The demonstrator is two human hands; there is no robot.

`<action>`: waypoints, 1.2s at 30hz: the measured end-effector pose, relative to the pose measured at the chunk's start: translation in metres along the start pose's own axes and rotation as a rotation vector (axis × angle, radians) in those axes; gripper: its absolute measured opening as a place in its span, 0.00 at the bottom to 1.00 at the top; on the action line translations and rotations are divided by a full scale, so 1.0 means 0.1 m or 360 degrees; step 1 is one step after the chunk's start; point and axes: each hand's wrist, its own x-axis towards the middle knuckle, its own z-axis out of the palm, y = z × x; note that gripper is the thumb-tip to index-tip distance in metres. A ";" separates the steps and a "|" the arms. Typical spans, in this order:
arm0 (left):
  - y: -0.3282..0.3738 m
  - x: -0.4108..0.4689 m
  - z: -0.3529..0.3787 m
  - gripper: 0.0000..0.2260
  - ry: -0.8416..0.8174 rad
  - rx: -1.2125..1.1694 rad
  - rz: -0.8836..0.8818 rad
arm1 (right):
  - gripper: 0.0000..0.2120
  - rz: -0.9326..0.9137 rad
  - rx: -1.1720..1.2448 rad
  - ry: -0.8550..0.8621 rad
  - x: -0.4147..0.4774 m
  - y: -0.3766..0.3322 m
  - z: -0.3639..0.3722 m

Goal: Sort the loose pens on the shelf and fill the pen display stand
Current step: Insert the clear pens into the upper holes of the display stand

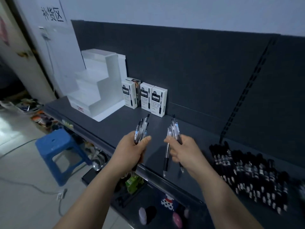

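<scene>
**Surroundings.** Several pen boxes (145, 96) are standing upright against the dark back panel (198, 63), just beside the white stepped display stand (97, 90) at the shelf's left end. A row of black pens (247, 176) is lying on the right of the shelf, well apart from the stand. A blue stool (56, 146) is standing on the pale floor (19, 204) at left.

**Surface.** The dark grey shelf (118, 129) is running beneath a white wall (165, 9).

**Hands.** The left hand (130, 151) is gripping a bundle of clear pens (140, 129). The right hand (184, 151) is gripping a second bundle (173, 129). Both are hovering over the shelf's front, between the stand and the black pens.
</scene>
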 end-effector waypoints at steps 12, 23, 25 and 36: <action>-0.19 0.95 -0.50 0.13 0.0085 -0.0246 -0.0066 | 0.05 -0.0123 0.0181 -0.0162 1.14 -0.44 0.69; -0.45 1.65 -1.09 0.08 0.0021 -0.0470 -0.0069 | 0.16 -0.0130 0.0187 -0.0201 1.99 -0.64 1.48; -0.51 1.77 -1.24 0.07 -0.0017 -0.0483 -0.0056 | 0.14 -0.0149 0.0238 -0.0198 2.08 -0.67 1.69; -0.87 2.35 -2.52 0.07 -0.0348 -0.0464 0.0028 | 0.14 -0.0130 0.0241 -0.0026 2.41 -0.97 2.94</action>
